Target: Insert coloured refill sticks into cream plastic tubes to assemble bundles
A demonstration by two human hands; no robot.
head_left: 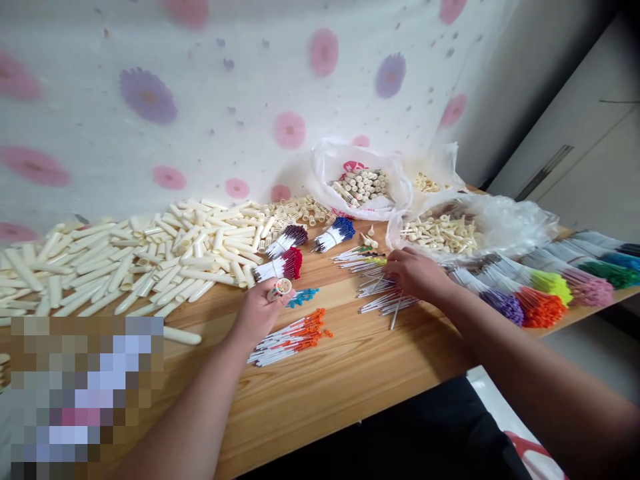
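My left hand (257, 313) is closed around a cream pen barrel (280, 288), its open round end facing up with small coloured bits inside. Under and beside that hand lie thin white refills with orange tips (295, 337) and a few with blue tips (303, 297). My right hand (417, 272) is over a loose spread of white refills (383, 293), some with green or yellow tips. Its fingers are bent together at the pile, and whatever is between the fingertips is hidden.
Many cream barrels (125, 260) cover the table's left. Tied refill bundles with dark red (290, 263) and blue tips (343, 230) stand mid-table. Plastic bags (400, 190) hold cream parts at the back. More coloured bundles (543, 307) line the right edge. A pixelated patch hides the lower left.
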